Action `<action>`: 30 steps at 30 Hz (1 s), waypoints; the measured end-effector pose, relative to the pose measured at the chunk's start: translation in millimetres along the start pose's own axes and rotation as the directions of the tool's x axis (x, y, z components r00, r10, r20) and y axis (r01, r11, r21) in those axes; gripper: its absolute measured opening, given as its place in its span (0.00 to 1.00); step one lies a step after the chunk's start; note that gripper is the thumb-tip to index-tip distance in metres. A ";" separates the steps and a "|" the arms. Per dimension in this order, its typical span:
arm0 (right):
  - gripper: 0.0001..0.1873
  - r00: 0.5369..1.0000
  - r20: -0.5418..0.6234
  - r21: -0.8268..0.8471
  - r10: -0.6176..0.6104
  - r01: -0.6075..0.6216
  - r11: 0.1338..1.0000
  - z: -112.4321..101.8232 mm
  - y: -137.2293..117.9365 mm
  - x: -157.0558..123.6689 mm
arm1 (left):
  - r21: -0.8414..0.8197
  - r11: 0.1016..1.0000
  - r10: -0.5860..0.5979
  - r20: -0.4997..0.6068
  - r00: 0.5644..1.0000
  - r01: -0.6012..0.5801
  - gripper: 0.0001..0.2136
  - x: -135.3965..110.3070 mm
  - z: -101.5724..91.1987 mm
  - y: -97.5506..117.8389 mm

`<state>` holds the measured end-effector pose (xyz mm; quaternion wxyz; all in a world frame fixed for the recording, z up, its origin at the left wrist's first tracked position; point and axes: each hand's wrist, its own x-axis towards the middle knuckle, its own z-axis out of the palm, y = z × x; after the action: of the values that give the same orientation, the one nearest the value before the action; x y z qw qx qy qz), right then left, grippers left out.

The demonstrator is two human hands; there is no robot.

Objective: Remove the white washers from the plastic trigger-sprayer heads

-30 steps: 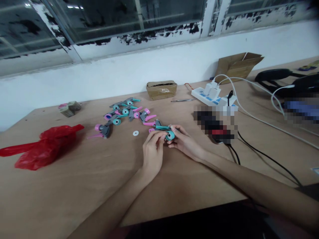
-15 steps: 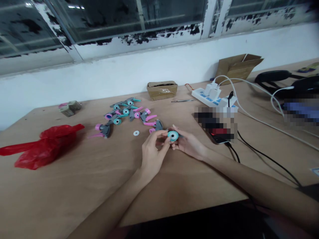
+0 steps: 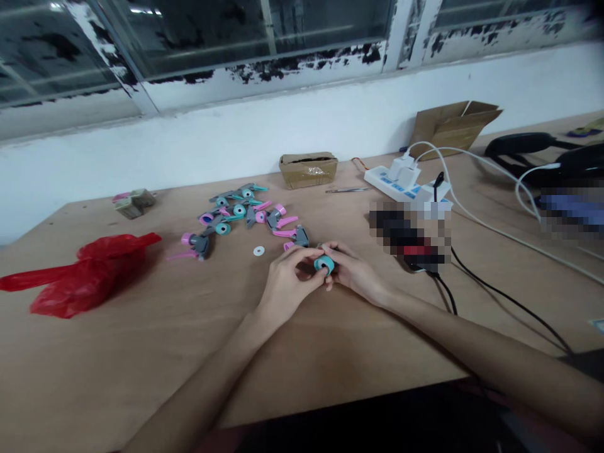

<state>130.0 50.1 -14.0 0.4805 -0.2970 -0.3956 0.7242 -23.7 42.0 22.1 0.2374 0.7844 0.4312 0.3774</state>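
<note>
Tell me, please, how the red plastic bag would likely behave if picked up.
The red plastic bag would probably sag and fold, as it looks thin and crinkled. Its sheen suggests it could feel somewhat slippery. It seems unlikely to roll, lying slumped on the table.

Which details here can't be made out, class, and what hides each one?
All in the head view:
- Teal-ended piece: its far part is hidden by the left hand and right hand.
- Red bag: crumpled plastic hides any contents.
- Small cardboard box: its front wall and shadow hide the inside.
- Dark device: pixelation masks its surface.
- Pale blue-edged item: cut off by the right edge.
</note>
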 end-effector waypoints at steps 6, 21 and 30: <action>0.15 0.994 -0.051 -0.090 -0.100 0.095 0.991 -5.0 11.5 4.3 | 0.038 0.999 0.005 0.000 1.000 -0.005 0.10 1.1 2.9 -2.7; 0.13 0.983 -0.110 -0.080 -0.144 0.136 0.988 -1.7 10.8 0.2 | 0.262 0.953 0.173 -0.047 0.984 -0.155 0.11 -2.9 10.5 -3.7; 0.15 0.983 -0.128 -0.087 -0.131 0.121 0.989 -3.0 10.3 1.3 | 0.334 0.922 0.225 -0.056 0.973 -0.195 0.13 -3.8 11.0 -1.4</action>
<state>127.2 49.8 -24.5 0.5387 -0.3378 -0.4090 0.6546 -16.9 38.9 13.1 0.0424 0.8361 0.4116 0.3602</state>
